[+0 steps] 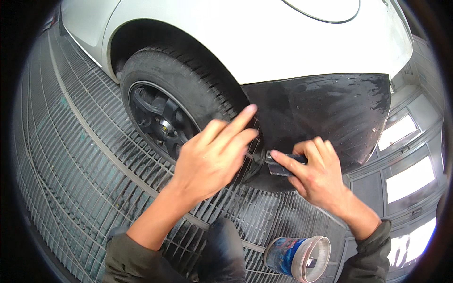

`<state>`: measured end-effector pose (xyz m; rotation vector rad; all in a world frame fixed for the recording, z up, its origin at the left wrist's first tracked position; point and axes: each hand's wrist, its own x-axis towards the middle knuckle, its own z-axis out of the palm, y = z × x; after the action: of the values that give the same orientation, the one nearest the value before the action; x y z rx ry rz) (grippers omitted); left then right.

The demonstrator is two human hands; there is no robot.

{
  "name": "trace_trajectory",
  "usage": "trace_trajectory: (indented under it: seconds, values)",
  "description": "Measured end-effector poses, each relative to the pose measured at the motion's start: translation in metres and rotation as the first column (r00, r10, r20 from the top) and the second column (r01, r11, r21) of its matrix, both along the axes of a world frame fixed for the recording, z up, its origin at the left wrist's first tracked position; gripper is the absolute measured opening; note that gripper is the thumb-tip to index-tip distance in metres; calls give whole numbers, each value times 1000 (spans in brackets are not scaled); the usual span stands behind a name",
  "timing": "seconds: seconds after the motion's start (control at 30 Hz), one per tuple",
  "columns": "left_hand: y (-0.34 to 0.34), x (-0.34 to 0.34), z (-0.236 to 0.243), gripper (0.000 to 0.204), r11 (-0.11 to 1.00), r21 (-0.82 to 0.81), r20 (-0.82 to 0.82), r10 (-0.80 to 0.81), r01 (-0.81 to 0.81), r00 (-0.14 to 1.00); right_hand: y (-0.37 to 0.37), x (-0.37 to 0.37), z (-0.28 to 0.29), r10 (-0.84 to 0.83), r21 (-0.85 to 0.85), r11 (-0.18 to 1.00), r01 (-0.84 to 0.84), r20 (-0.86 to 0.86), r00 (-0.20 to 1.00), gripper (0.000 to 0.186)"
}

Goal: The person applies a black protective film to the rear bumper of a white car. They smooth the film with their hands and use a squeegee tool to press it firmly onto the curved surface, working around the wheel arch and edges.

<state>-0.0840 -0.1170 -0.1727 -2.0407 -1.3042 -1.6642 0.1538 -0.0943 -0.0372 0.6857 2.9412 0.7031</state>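
A black lower bumper [325, 118] with wet streaks sits below the white body of a car. My right hand [318, 172] grips a small dark rectangular sanding block [278, 167], its index finger stretched along the top, against the lower part of the bumper near the wheel side. Slightly blurred, my left hand [214, 158] is open and empty, its fingers pointing to the bumper's edge by the wheel arch. Whether those fingertips touch the edge I cannot tell.
Left of the bumper stands a tyre [188, 89] on a black wheel rim [160, 120]. Metal floor grating [89, 165] runs beneath the car. A clear tub [302, 259] with a blue label stands near my right forearm. Bright panels [410, 179] line the right side.
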Motion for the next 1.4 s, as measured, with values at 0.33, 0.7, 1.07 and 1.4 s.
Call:
trace_trajectory:
  seconds: [0.33, 0.7, 1.07, 1.4]
  values:
    - [43, -8, 20, 33, 990, 118, -134, 94, -78, 987, -19, 64, -46, -159, -281, 955, 95, -216, 963, 70]
    - [-18, 14, -14, 29, 876, -425, 331, -83, 227, 940, -24, 7, -106, -403, -501, 863, -69, -764, 504, 63]
    - [-32, 14, 16, 10, 622, -177, 957, -73, 763, 282, -3, -10, -82, -792, -750, -76, -657, -354, 497, 35]
    - [-45, 51, 14, 16, 683, -177, 977, 211, 709, 41, -23, 56, -98, -634, -698, 298, -652, -655, 411, 58]
